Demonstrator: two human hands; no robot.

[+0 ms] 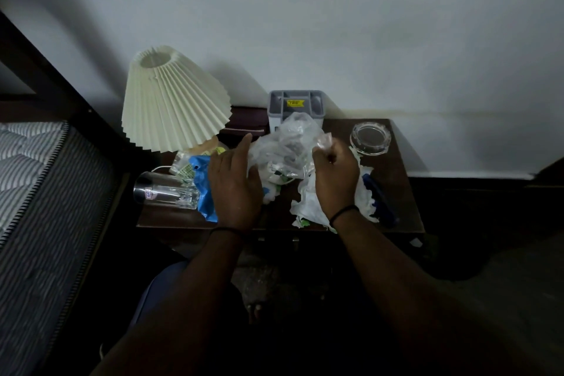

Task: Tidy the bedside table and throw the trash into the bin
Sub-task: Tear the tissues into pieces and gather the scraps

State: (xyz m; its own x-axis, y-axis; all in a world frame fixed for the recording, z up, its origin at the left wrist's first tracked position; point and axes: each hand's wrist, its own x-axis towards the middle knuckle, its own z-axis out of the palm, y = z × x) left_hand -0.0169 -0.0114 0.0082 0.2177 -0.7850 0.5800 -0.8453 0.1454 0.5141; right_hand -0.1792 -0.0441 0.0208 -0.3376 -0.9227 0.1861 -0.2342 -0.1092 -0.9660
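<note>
A dark wooden bedside table (393,180) holds a litter of wrappers. My right hand (334,175) is closed on one corner of a clear plastic bag (290,143) lifted over the table's middle. My left hand (233,180) rests flat with fingers spread against the bag's left side, holding nothing. Under my right wrist lies crumpled white paper (308,204). A blue wrapper (203,186) lies left of my left hand. A clear drinking glass (164,191) lies on its side at the front left corner.
A cream pleated lamp (174,98) stands at the back left. A grey organiser box (296,107) sits against the wall, a glass ashtray (370,137) at the back right, a dark blue object (381,195) near the right edge. A striped mattress (36,180) is at left.
</note>
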